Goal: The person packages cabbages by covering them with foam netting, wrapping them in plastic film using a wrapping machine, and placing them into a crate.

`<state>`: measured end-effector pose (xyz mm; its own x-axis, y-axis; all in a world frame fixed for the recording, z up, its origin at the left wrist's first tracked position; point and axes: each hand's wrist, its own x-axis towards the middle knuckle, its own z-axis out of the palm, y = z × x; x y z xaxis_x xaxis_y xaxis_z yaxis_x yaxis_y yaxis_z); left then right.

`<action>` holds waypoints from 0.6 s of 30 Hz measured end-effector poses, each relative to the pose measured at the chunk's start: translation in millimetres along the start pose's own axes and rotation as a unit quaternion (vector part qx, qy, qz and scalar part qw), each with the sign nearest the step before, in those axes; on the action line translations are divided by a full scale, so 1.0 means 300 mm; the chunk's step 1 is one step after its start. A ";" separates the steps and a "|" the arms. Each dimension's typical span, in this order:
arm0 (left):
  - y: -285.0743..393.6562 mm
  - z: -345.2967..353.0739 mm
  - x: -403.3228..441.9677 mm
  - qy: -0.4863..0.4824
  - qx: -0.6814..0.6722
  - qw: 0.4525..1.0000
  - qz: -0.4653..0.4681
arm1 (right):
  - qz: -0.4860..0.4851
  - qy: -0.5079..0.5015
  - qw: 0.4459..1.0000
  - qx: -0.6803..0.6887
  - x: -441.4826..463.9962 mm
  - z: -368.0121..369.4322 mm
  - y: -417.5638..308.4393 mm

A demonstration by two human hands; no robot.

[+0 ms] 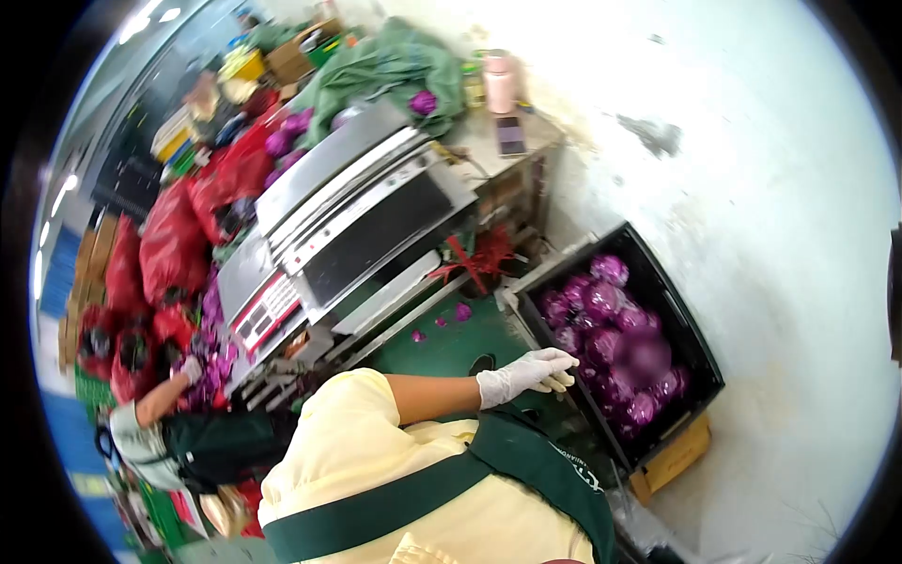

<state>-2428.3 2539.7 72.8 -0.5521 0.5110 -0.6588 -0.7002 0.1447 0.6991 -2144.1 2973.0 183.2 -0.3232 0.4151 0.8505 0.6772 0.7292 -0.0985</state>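
My left hand (512,380), in a white glove, reaches across my front to the near edge of a black crate (672,299). Its fingers are stretched out and hold nothing that I can see. Just under them show a few yellowish glove fingertips (561,382), seemingly of my right hand, the rest of which is hidden. Inside the crate lie several round red cabbages (601,301), shiny as if wrapped in clear film. One patch over them is blurred.
A grey wrapping machine (376,230) stands left of the crate. Purple leaf scraps (463,311) lie on the green floor. A pink bottle (499,83) and a phone (510,135) rest on a worktop. A co-worker (155,442) handles purple leaves by red sacks (176,240).
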 end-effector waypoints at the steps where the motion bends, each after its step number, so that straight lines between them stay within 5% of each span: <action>1: -0.007 -0.022 -0.036 0.001 -0.015 0.999 0.035 | 0.043 -0.041 0.989 0.139 0.047 0.095 -0.128; 4: -0.043 -0.128 -0.147 0.038 -0.066 0.989 0.126 | 0.085 -0.177 0.888 0.416 0.099 0.304 -0.560; 8: -0.104 -0.320 -0.317 0.126 -0.136 0.961 0.207 | 0.023 -0.331 0.775 0.538 -0.022 0.350 -1.228; 14: -0.138 -0.684 -0.616 0.291 -0.200 0.868 0.350 | 0.068 -0.543 0.482 0.685 -0.354 0.353 -2.016; 18: -0.135 -1.012 -0.817 0.402 -0.204 0.791 0.414 | 0.018 -0.556 0.541 0.631 -0.549 0.471 -2.355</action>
<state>-2401.9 2151.4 121.7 -0.8924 -0.4401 -0.1001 0.0558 -0.3276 0.9432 -2662.7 2466.6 39.8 -0.9976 0.0009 0.0693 -0.0676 0.2093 -0.9755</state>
